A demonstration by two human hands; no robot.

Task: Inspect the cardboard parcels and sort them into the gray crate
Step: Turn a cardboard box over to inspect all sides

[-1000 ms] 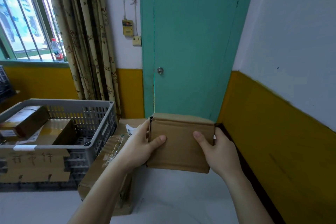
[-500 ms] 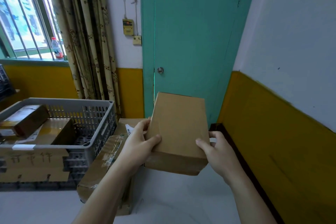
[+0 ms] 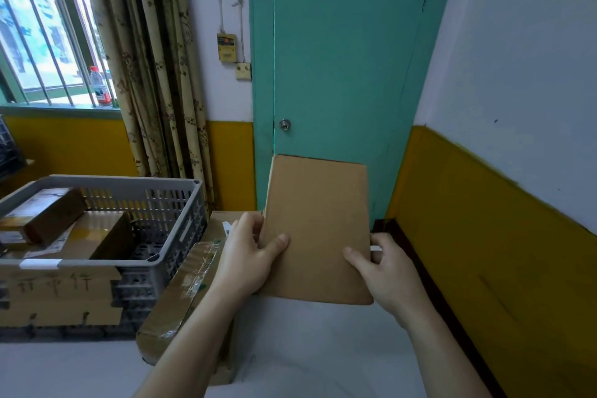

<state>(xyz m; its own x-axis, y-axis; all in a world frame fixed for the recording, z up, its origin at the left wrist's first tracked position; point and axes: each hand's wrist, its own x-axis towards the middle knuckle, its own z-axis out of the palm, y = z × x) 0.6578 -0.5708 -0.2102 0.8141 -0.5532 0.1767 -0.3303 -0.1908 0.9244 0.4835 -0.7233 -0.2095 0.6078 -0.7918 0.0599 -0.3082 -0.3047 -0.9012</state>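
Note:
A plain brown cardboard parcel [image 3: 318,223] stands almost upright in front of me, its broad face toward the camera. My left hand [image 3: 248,252] grips its left edge with the thumb on the face. My right hand [image 3: 384,265] grips the right lower edge the same way. The gray crate [image 3: 155,191] stands to the left with parcels [image 3: 51,213] inside. A taped parcel [image 3: 187,284] lies on the white table between the crate and my left arm.
A cardboard sign with handwriting [image 3: 61,294] hangs on the crate's front. The green door [image 3: 339,68] is straight behind the parcel. The yellow and white wall [image 3: 500,203] runs close along the right. A bottle [image 3: 100,87] stands on the windowsill.
Both hands have tipped the held parcel from lying nearly flat to standing upright, so its broad face now points at me. The hands kept their grip on its sides.

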